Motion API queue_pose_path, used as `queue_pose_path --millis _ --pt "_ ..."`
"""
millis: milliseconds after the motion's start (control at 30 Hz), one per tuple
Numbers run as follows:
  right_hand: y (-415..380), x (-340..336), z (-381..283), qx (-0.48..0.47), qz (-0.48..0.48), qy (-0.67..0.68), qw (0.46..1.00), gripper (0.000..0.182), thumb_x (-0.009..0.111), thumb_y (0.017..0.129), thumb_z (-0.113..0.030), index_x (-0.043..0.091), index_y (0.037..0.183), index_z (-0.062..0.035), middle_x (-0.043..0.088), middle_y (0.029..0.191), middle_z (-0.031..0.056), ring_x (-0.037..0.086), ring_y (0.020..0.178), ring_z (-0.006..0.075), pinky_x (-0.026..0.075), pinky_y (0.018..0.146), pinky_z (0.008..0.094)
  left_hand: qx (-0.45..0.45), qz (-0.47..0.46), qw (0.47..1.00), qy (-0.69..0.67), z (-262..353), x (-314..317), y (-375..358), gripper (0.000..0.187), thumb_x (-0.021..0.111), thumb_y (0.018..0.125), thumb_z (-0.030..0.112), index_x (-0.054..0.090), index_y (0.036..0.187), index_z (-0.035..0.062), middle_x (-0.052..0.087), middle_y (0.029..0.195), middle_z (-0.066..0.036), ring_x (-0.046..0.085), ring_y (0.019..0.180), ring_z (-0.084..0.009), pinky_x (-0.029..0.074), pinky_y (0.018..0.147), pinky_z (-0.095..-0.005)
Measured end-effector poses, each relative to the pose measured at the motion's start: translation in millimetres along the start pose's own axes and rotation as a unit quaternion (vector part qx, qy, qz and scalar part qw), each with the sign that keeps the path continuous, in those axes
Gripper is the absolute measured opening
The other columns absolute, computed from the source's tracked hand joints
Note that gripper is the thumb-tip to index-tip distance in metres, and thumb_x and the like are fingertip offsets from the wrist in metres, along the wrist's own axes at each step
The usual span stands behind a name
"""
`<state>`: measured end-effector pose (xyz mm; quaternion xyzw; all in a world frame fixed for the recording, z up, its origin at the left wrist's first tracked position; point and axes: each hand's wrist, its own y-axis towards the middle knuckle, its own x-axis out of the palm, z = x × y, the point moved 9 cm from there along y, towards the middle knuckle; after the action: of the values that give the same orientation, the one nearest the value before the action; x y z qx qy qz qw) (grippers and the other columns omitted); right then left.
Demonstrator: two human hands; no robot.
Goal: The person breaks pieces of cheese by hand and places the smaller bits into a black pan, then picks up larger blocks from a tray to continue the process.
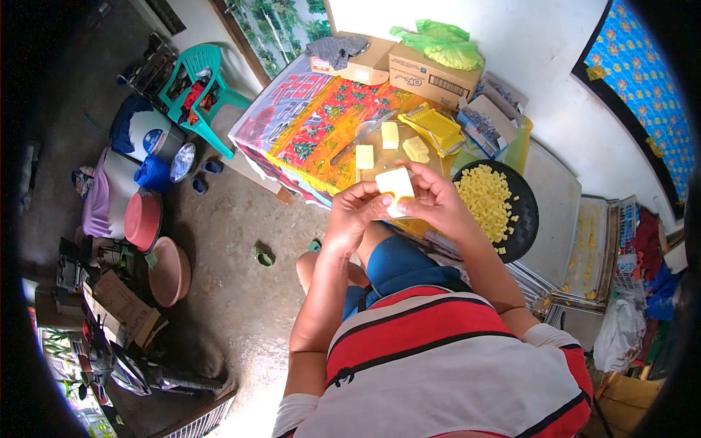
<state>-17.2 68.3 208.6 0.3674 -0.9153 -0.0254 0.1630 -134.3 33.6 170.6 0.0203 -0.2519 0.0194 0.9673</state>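
Observation:
My left hand (pixel 350 214) and my right hand (pixel 437 201) together grip a pale yellow block (pixel 395 182), thumbs pressed on its near side. I hold it just above the near edge of the table. Beyond it, a tan board (pixel 375 157) carries more pale yellow blocks: one block (pixel 364 156) at left, another block (pixel 390 135) farther back, and some cut pieces (pixel 416 150) at right. A knife (pixel 356 143) lies along the board's left side. Behind the pieces rests a yellow plastic rack-like tool (pixel 434 130). Right of my right hand, a black round tray (pixel 527 223) holds many small yellow cubes (pixel 482 198).
Cardboard boxes (pixel 431 75) with a green plastic bag (pixel 442 44) stand at the table's back. Stacked trays (pixel 544 212) lean at right. A green chair (pixel 208 95), basins (pixel 169 271) and slippers (pixel 263 255) are on the left floor.

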Motion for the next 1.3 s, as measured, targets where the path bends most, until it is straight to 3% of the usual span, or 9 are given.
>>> queue_pose_path --millis 133,367,567,1300 --pt "-1 0 -2 0.024 -0.011 0.002 1.0 0.068 0.066 0.079 0.005 0.035 0.138 -0.0045 0.059 0.113 0.0109 0.058 0.105 0.0153 0.046 0.09 0.0283 -0.007 -0.005 1.0 -0.022 2 2 -3 0.024 0.069 0.083 0.007 0.063 0.104 -0.0032 0.067 0.091 -0.008 0.064 0.077 -0.0135 0.055 0.069 -0.0253" --pt "-1 0 -1 0.018 -0.002 0.026 1.0 0.068 0.065 0.078 0.006 0.036 0.138 -0.0055 0.059 0.115 0.0116 0.057 0.106 0.0155 0.047 0.09 0.0288 -0.015 -0.032 0.999 -0.04 4 7 -6 0.031 0.067 0.083 0.003 0.059 0.111 -0.0039 0.065 0.098 -0.009 0.063 0.084 -0.0141 0.054 0.074 -0.027" --pt "-3 0 -3 0.019 0.012 -0.005 1.0 0.067 0.066 0.078 0.005 0.037 0.138 -0.0061 0.06 0.114 0.0112 0.058 0.105 0.0154 0.048 0.089 0.0294 -0.007 -0.069 0.996 0.049 9 15 -8 0.04 0.068 0.08 -0.002 0.055 0.118 -0.0034 0.065 0.1 -0.009 0.062 0.085 -0.0133 0.053 0.075 -0.0266" --pt "-3 3 -1 0.04 0.005 0.009 0.999 0.067 0.066 0.077 0.004 0.038 0.137 -0.0058 0.059 0.116 0.0099 0.057 0.106 0.0143 0.047 0.091 0.0287 -0.042 -0.085 0.995 0.04 10 17 -12 0.043 0.067 0.08 -0.004 0.053 0.12 -0.0042 0.064 0.104 -0.01 0.062 0.086 -0.0133 0.053 0.076 -0.0266"
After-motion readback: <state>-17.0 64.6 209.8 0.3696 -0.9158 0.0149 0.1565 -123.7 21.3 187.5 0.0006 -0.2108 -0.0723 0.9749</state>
